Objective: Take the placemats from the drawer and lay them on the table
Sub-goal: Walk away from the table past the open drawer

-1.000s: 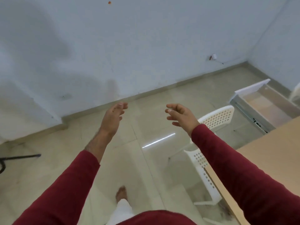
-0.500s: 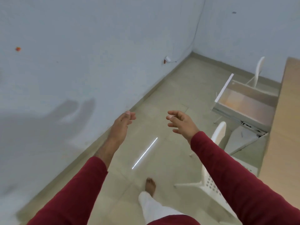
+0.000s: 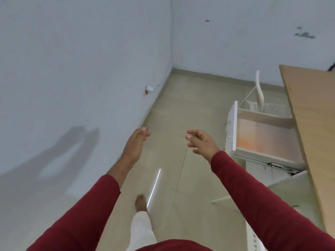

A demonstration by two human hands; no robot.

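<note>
A white drawer (image 3: 233, 124) stands pulled out from under the wooden table (image 3: 311, 113) at the right; its inside shows a pale orange-pink surface, and I cannot tell whether that is a placemat. My left hand (image 3: 135, 144) and my right hand (image 3: 202, 142) are raised in front of me over the floor, both holding nothing, fingers apart and loosely curled. My right hand is just left of the drawer's white front, not touching it.
A white perforated chair (image 3: 259, 98) stands beyond the drawer beside the table. Another white chair (image 3: 253, 238) shows at the lower right. A white wall (image 3: 72, 87) runs along the left. My bare foot (image 3: 141, 203) is on the tiled floor.
My view has swung right and I have stepped forward, so the open drawer and table are now closer. Both hands stay raised and hold nothing.
</note>
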